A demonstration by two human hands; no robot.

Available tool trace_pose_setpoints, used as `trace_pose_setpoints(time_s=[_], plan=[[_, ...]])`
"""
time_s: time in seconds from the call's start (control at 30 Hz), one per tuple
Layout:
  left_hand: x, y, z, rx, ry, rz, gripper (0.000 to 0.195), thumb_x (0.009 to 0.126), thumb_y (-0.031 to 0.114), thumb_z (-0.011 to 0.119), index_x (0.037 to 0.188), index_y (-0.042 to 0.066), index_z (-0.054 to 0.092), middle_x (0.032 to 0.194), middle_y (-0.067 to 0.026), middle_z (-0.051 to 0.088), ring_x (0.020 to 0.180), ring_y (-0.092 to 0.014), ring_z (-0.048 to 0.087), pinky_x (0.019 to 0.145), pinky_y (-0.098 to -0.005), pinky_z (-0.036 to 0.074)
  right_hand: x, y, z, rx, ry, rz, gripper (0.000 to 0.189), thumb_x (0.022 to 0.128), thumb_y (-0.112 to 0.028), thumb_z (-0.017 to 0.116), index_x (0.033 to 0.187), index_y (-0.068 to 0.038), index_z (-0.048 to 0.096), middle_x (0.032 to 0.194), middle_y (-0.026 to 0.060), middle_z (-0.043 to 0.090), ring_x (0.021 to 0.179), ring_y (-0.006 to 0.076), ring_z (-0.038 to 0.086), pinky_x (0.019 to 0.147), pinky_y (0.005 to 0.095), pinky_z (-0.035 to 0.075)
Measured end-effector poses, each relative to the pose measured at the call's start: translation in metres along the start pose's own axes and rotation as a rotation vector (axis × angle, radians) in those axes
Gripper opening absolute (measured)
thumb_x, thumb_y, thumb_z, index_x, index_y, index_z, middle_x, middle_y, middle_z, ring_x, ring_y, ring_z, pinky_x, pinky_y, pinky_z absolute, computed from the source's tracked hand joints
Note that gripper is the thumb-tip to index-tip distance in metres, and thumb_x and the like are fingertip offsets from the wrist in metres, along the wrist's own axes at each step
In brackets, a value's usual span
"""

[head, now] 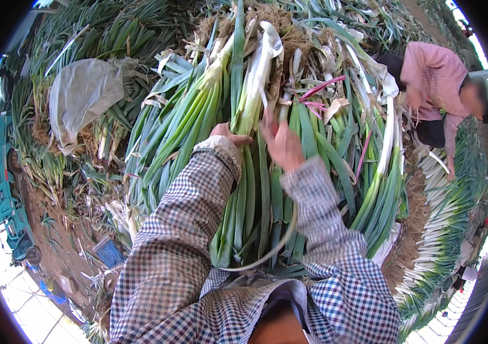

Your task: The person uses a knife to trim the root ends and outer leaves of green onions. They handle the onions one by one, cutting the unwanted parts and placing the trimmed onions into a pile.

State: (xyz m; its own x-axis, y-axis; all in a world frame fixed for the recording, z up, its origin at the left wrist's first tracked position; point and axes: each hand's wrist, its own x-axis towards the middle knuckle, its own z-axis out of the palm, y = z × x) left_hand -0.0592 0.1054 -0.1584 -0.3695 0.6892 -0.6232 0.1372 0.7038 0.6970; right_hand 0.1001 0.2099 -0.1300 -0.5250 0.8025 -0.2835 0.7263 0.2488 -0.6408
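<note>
My left hand (230,134) is closed around a long green onion (252,101), just where its pale shank turns to green leaves. A white sheath leaf (272,39) is peeled loose and curls over at its upper end. My right hand (285,146) is close to the right side of this stalk. Its fingers are blurred, and I cannot tell whether they pinch a leaf. Under both hands lies a heap of unpeeled green onions (171,124), roots (274,19) pointing away from me. A pink tie (319,96) lies across stalks right of my right hand.
At the right, a person in a pink top (435,79) bends over a long row of peeled white-shanked onions (426,241). A translucent plastic sack (85,96) lies on the onions at left. Farther left are a teal truck (1,180) and a blue object (110,253) on the soil.
</note>
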Motion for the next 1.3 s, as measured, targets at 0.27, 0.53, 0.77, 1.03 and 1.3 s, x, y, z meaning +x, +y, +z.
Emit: trace_pose_setpoints(time_s=[0.27,0.53,0.77,1.03,1.3], plan=[[0.001,-0.003,-0.006,-0.083,-0.068,-0.001,0.053,0.063,0.023,0.084,0.108,0.001,0.067,0.095,-0.0115,0.069,0.089,-0.023,0.065,0.086,-0.0332,0.047,0.022,0.003,0.008,0.051,0.030,0.066,0.072,0.091,-0.062,0.042,0.118,0.004,0.050,0.092,0.0258,0.065,0.083,0.0384,0.066,0.074,0.0435,0.051],[-0.115,0.047,0.002,-0.491,0.179,-0.226,0.044,0.089,0.000,0.055,0.132,0.004,0.049,0.123,-0.0160,0.057,0.116,-0.025,0.054,0.103,-0.0349,0.041,-0.081,0.041,-0.025,0.092,0.125,-0.104,0.063,0.087,-0.064,0.049,0.093,-0.001,0.054,0.072,0.0202,0.061,0.068,0.0338,0.064,0.057,0.0426,0.047],[-0.358,-0.108,-0.155,-0.897,0.887,-0.108,0.043,0.090,-0.001,0.054,0.132,0.003,0.049,0.124,-0.0170,0.055,0.117,-0.025,0.053,0.103,-0.0351,0.041,-0.139,0.074,-0.019,0.114,-0.294,-0.023,0.076,0.086,-0.070,0.041,0.096,0.004,0.053,0.089,0.0267,0.063,0.084,0.0407,0.063,0.076,0.0455,0.049],[-0.441,-0.203,-0.287,-0.186,1.351,-0.348,0.042,0.090,-0.001,0.052,0.132,0.003,0.048,0.126,-0.0181,0.054,0.117,-0.025,0.052,0.103,-0.0354,0.041,-0.081,0.040,-0.036,-0.025,-0.115,0.055,0.063,0.093,-0.053,0.048,0.113,0.006,0.055,0.065,0.0155,0.058,0.054,0.0286,0.057,0.052,0.0388,0.046],[-0.147,-0.053,-0.009,-0.545,0.093,-0.040,0.041,0.091,-0.002,0.050,0.131,0.002,0.048,0.128,-0.0192,0.052,0.118,-0.025,0.052,0.102,-0.0357,0.041,-0.060,0.042,-0.022,-0.018,-0.045,0.125,0.068,0.088,-0.062,0.046,0.093,0.005,0.056,0.078,0.0308,0.061,0.080,0.0456,0.062,0.070,0.0483,0.049]])
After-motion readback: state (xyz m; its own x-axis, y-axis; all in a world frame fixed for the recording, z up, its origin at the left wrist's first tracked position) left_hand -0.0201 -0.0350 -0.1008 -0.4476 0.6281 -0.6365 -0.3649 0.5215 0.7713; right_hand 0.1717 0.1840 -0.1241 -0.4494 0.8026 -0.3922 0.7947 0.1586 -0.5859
